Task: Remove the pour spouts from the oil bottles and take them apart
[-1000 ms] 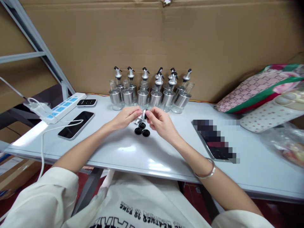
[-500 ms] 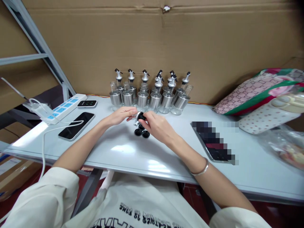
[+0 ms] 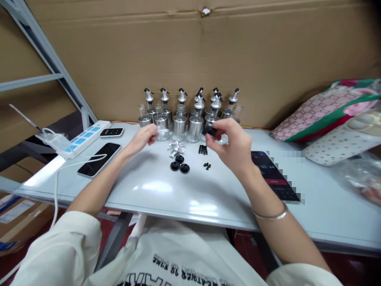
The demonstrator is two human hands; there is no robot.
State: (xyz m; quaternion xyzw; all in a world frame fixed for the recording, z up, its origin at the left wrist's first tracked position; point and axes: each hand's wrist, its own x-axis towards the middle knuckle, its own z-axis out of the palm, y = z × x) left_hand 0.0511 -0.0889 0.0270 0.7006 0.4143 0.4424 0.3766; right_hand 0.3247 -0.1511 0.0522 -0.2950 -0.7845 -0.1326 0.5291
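My left hand [image 3: 145, 139] is closed with a silver pourer spout [image 3: 162, 130], smeared by motion, at its fingertips. To the right, my right hand [image 3: 233, 145] pinches a black stopper [image 3: 209, 130] above the table. Between and below the hands lie a small pile of silver spouts [image 3: 176, 149] and three round black stoppers [image 3: 179, 159]. Several thin black levers [image 3: 203, 149] rest beside them, with tiny black pieces [image 3: 207, 165] nearer me. Behind stand glass-and-steel bottles [image 3: 179, 124], the back ones fitted with pourers; my right hand partly hides those at the right.
At the left are a power strip [image 3: 86, 137], a small black-faced device [image 3: 111, 132], a phone [image 3: 99, 159] and a white cable [image 3: 56, 186]. A partly blurred-out phone [image 3: 272, 171], a dotted white bottle [image 3: 330, 143] and a patterned bag [image 3: 306, 111] lie right. Cardboard [image 3: 190, 51] stands behind.
My hands have moved apart, the left one leftward and the right one rightward. The silver spout and black stopper, together between them before, are now separate, one in each hand.
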